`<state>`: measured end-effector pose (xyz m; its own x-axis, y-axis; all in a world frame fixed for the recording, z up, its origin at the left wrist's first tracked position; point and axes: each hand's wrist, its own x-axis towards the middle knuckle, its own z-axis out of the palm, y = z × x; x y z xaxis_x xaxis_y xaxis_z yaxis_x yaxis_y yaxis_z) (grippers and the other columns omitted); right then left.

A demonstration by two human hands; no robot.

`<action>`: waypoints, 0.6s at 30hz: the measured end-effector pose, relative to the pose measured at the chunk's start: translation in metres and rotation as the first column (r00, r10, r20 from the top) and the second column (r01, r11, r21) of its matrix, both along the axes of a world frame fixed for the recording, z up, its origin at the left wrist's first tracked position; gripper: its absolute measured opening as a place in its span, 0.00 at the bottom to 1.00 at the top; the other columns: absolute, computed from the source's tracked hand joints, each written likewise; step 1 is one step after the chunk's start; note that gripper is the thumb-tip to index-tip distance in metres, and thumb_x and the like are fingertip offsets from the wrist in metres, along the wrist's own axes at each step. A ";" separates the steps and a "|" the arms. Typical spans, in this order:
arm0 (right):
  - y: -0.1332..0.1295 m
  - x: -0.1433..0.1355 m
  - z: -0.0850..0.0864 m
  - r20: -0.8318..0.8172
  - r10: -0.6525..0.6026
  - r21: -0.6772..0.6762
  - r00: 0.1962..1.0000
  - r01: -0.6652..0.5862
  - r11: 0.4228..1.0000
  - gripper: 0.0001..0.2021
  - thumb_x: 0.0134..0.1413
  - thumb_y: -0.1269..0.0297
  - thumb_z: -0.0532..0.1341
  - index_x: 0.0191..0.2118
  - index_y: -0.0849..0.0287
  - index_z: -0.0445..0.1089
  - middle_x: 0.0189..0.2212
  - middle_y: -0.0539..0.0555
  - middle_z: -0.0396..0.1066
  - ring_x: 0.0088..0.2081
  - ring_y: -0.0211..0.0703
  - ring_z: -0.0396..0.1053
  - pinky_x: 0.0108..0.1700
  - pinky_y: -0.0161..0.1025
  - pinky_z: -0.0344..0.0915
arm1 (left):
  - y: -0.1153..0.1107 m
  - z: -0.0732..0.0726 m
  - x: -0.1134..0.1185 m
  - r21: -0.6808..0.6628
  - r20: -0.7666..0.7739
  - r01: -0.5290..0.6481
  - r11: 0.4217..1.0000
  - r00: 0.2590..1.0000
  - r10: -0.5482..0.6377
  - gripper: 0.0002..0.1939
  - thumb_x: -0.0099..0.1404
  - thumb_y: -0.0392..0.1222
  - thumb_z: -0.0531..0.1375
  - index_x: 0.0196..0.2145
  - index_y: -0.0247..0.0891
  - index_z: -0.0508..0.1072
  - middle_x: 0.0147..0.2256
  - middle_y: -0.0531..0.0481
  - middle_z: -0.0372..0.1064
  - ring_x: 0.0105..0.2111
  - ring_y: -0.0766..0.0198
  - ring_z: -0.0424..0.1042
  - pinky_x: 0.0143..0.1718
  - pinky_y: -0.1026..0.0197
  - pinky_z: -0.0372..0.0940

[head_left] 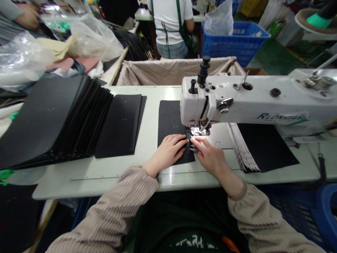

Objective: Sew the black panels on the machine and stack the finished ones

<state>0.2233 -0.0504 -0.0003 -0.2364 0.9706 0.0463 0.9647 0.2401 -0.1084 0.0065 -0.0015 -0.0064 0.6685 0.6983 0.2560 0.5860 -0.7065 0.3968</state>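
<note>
A black flat panel [170,117] lies on the sewing machine table, its right edge beside the presser foot [200,131]. My left hand [170,151] rests flat on this panel, fingers stretched toward the needle area and holding nothing. Just in front of the presser foot, my right hand [210,156] is closed around thread snips [194,149], with their metal tips pointing left over the panel's edge. Its fingertips touch or nearly touch the panel's right edge. The white sewing machine [237,98] stands over the panel's right side.
Left on the table are a tall stack of black panels [52,116] and a smaller pile [119,123]. To the right, under the machine arm, lies a stack with pale edges [265,147]. A fabric-lined bin [168,72], blue crate [234,42] and a person [172,24] are behind.
</note>
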 end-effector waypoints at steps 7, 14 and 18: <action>0.000 -0.001 0.000 0.000 0.005 -0.005 1.000 -0.005 1.000 0.24 0.65 0.61 0.51 0.66 0.43 0.57 0.63 0.51 0.61 0.41 0.43 0.74 0.35 0.39 0.69 | 0.000 -0.002 0.001 -0.001 0.017 -0.030 1.000 0.999 0.030 0.19 0.70 0.38 0.54 0.58 0.42 0.67 0.58 0.44 0.64 0.58 0.52 0.62 0.59 0.45 0.60; 0.000 0.000 -0.001 0.012 0.011 0.003 1.000 -0.011 1.000 0.24 0.64 0.62 0.52 0.65 0.43 0.58 0.63 0.49 0.61 0.40 0.43 0.74 0.34 0.39 0.69 | -0.001 0.000 0.001 -0.002 0.015 -0.041 0.999 0.999 0.041 0.18 0.71 0.40 0.54 0.57 0.42 0.68 0.58 0.44 0.64 0.58 0.53 0.63 0.59 0.46 0.60; 0.000 0.001 -0.001 0.009 0.013 0.004 1.000 -0.013 1.000 0.25 0.63 0.63 0.53 0.65 0.43 0.57 0.63 0.48 0.61 0.40 0.43 0.74 0.33 0.40 0.69 | -0.001 0.000 0.001 -0.002 0.007 -0.039 0.999 0.999 0.039 0.18 0.71 0.40 0.54 0.57 0.42 0.68 0.58 0.44 0.64 0.58 0.53 0.62 0.59 0.46 0.60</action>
<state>0.2238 -0.0507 -0.0014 -0.2490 0.9673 0.0482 0.9624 0.2527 -0.0992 0.0075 -0.0022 -0.0065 0.6388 0.7243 0.2592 0.6105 -0.6823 0.4021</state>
